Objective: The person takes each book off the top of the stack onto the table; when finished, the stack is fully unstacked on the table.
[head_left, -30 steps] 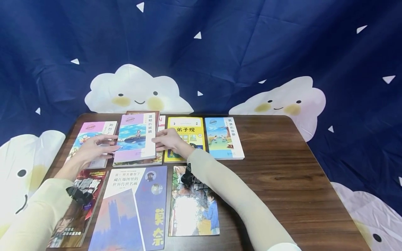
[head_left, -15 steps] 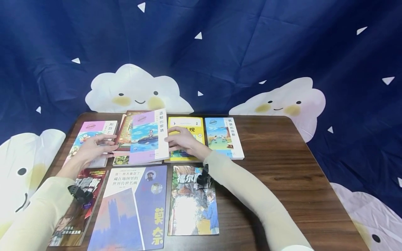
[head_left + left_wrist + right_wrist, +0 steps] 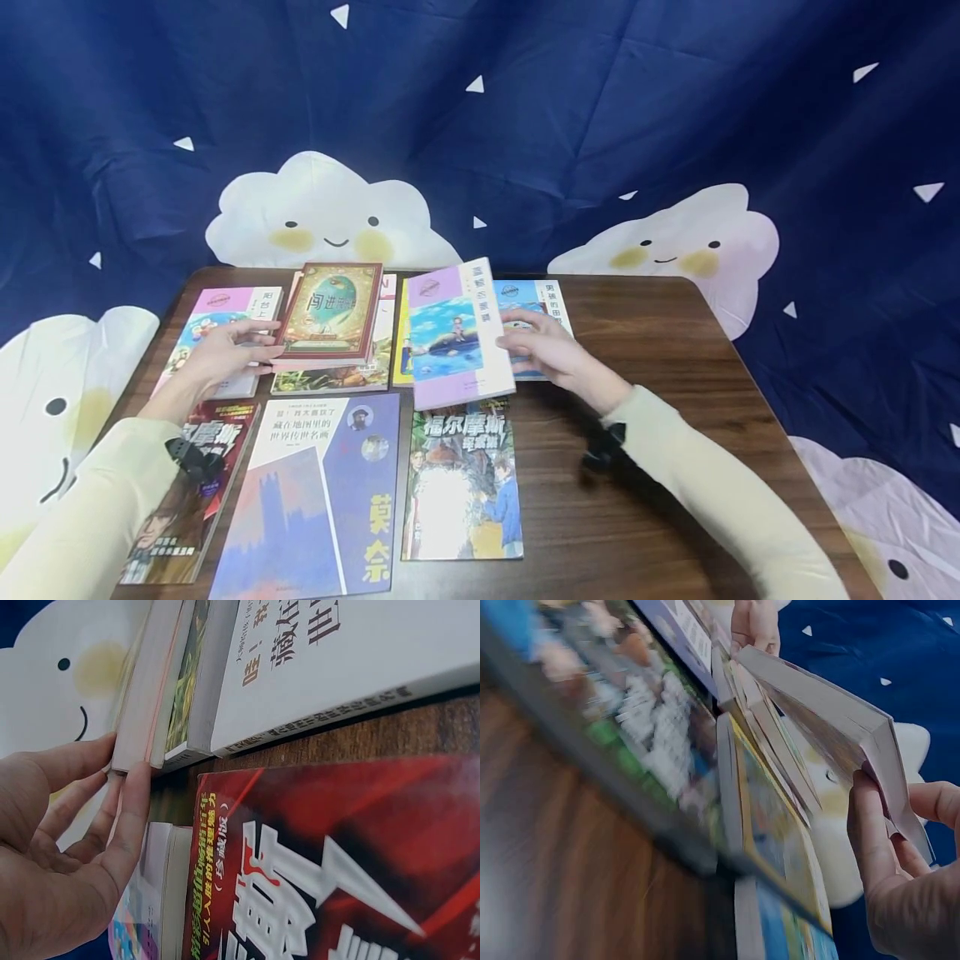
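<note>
My right hand (image 3: 551, 350) grips the right edge of a pink-and-blue paperback (image 3: 450, 333), held tilted over the back row. In the right wrist view, its pages (image 3: 900, 772) show between the thumb and fingers. My left hand (image 3: 228, 354) pinches the left edge of a brown-bordered book (image 3: 330, 312) with a green oval on its cover. A pink edge shows beneath that book, and a book with leafy artwork (image 3: 330, 381) lies lower. In the left wrist view, the left fingertips (image 3: 135, 776) are at the corner of the page block.
A pink book (image 3: 225, 308) lies left of the stack. Yellow (image 3: 405, 358) and blue (image 3: 551, 292) books are partly hidden behind the raised paperback. In front lie a red book (image 3: 202, 492), a large purple book (image 3: 307, 500) and a glossy comic-style book (image 3: 461, 492) on the wooden table (image 3: 637, 333).
My right hand has carried the pink-and-blue paperback right, off the stack, uncovering the brown-bordered book. My left hand has stayed at the stack's left edge.
</note>
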Demonstrator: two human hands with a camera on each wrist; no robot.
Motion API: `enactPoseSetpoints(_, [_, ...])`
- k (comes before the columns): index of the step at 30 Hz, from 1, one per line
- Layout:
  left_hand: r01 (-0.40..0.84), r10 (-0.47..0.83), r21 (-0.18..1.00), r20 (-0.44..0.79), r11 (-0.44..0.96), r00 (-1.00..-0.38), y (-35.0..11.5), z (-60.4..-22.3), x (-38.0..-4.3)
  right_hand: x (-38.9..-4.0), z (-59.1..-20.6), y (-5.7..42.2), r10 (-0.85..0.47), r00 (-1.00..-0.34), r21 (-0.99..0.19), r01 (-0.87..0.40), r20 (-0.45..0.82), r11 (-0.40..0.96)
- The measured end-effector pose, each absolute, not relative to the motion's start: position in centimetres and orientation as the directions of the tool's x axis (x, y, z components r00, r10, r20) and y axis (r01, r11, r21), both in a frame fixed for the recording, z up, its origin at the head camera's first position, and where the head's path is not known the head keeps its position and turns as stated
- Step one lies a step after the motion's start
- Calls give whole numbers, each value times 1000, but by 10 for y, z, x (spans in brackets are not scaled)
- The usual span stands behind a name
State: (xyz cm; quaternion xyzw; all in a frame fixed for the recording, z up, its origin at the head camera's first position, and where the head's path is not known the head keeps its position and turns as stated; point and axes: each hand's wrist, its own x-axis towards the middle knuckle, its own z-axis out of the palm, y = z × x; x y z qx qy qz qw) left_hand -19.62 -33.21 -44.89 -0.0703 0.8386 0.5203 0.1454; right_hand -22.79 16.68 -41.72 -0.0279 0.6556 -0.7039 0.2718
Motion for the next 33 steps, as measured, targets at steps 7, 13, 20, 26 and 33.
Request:
enactPoseSetpoints(7, [-277, 34, 856, -324, 437, -945, -334, -449, -197, -199, -415, 250, -389, -869, -944, 330, -305, 4])
enactPoseSetpoints(13, [-282, 30, 856, -326, 433, -945, -337, -450, -196, -191, -414, 312, -368, -894, -958, 285, -255, -28])
enactPoseSetpoints(20, [-286, 22, 852, -328, 439, -944, -337, -452, -197, -210, -419, 371, -292, -929, -958, 267, -228, -103])
enactPoseSetpoints(26, [-280, 25, 851, -324, 445, -946, -336, -453, -198, -241, -430, 407, -215, -941, -945, 294, -260, -143])
enactPoseSetpoints(33, [-280, 27, 853, -324, 440, -946, -333, -449, -196, -271, -449, 422, -182, -928, -931, 348, -326, -106])
